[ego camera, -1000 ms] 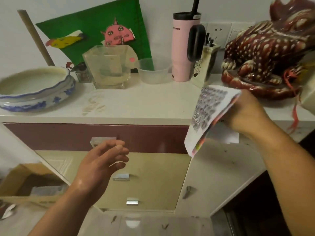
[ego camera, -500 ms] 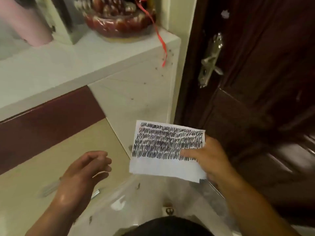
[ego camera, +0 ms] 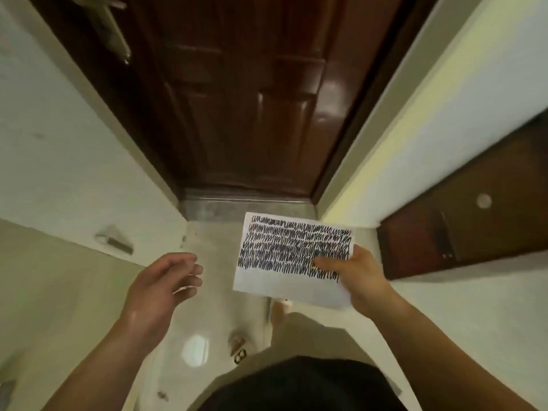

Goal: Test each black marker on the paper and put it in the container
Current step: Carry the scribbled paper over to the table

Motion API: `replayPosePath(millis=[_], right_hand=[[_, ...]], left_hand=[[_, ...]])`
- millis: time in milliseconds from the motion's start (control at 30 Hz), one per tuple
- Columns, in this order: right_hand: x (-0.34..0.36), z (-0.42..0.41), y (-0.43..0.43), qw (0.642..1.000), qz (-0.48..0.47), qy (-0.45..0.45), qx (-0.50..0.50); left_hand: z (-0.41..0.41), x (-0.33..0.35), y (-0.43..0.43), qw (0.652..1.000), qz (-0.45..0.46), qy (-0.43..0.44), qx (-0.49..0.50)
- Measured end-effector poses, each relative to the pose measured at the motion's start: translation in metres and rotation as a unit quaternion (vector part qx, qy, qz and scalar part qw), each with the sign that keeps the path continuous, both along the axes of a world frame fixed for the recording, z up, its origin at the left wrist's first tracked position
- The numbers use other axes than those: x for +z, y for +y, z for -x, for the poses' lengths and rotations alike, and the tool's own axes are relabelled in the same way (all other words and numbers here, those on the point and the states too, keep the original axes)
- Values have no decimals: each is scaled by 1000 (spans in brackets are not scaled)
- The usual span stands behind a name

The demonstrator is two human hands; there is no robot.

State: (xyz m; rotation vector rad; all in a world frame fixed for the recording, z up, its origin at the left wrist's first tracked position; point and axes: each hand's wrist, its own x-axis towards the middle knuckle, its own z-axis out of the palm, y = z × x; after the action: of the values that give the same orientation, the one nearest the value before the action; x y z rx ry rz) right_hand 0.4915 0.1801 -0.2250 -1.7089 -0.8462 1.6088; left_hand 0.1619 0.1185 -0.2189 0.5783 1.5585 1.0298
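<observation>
Your left hand (ego camera: 160, 292) hovers below the door (ego camera: 237, 99), left of its threshold, fingers (ego camera: 189, 280) loosely curled and holding nothing, much as a second ago. The paper (ego camera: 284, 253), packed with black scribble, has come away from the table and now lies face-up just below the door's foot. Your right hand (ego camera: 360, 280) pinches its near right corner, thumb on top. No marker or container is in view, so testing looks finished or paused

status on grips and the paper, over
Left grip open, empty. Right grip pinching scribbled paper at its lower right corner. No markers or container in view. Dark wooden door ahead.
</observation>
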Motion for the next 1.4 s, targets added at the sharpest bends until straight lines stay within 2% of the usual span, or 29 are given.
replayPosePath(millis=[167, 367, 633, 733, 967, 1100, 1200, 1400], right_hand=[[-5, -102, -100, 991, 12, -11, -133], [-20, -232, -220, 953, 36, -34, -299], [-41, -424, -346, 908, 45, -55, -412], [-40, -486, -376, 886, 50, -50, -459], [-48, -611, -385, 826, 54, -16, -561], [-43, -690, -365, 797, 59, -18, -601], [-30, -752, -347, 773, 60, -13, -631], [-17, -881, -308, 740, 46, -4, -671]], left_hand=[[-86, -15, 0, 987, 30, 10, -159], [-244, -18, -1, 943, 38, 32, -330], [-510, -27, -39, 891, 43, 29, -452], [-595, -21, -54, 859, 45, 37, -508], [-777, -21, -30, 819, 49, 34, -571], [-893, -28, -2, 807, 74, 6, -586], [-981, -20, 19, 783, 90, -7, -615], [-1153, 4, 53, 761, 77, -49, -642]])
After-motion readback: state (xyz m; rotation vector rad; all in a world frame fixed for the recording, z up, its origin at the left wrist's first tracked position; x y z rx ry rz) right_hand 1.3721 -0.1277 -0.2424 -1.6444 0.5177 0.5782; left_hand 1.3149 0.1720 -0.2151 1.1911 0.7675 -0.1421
